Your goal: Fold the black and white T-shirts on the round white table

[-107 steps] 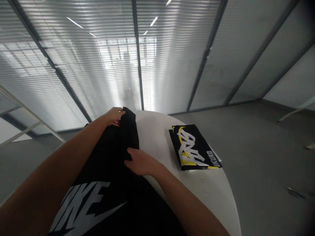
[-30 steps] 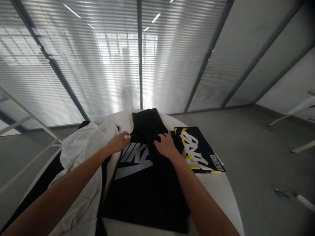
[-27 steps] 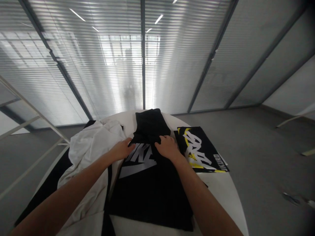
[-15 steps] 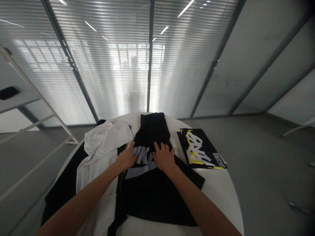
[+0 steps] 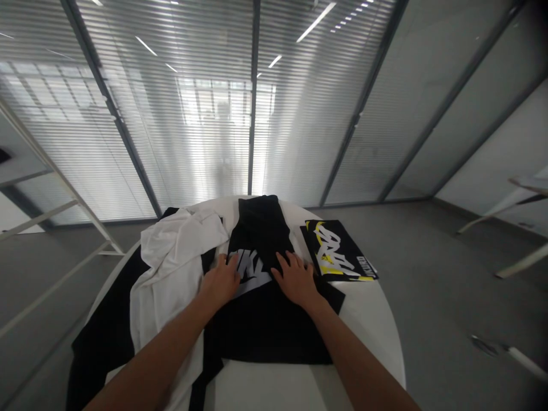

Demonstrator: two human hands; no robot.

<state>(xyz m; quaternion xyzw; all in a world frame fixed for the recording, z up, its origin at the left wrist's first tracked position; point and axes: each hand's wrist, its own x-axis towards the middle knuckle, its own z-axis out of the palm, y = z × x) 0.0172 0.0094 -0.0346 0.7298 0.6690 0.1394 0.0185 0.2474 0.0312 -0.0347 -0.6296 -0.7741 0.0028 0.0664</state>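
Note:
A black garment [image 5: 265, 331] with a large grey printed logo lies spread on the round white table [image 5: 368, 337], its far part narrower than its near part. My left hand [image 5: 220, 281] rests palm down at the left edge of the logo, fingers stretched out. To the right of the print, my right hand [image 5: 296, 281] lies flat on the same cloth with its fingers spread. Neither hand grips anything. Close beside my left hand is a crumpled white garment [image 5: 171, 268], lying over other black cloth [image 5: 103, 308] that hangs past the table's left edge.
A flat black item with white and yellow lettering [image 5: 336, 251] lies at the table's right side. On the left stands a white metal frame [image 5: 64, 188]. Glass panels with blinds [image 5: 205, 142] rise behind the table. Light-coloured legs [image 5: 522, 262] of furniture show at right.
The view has turned slightly right. My hands have slid a little towards me over the black garment, the right one also outward. Both remain flat on the cloth.

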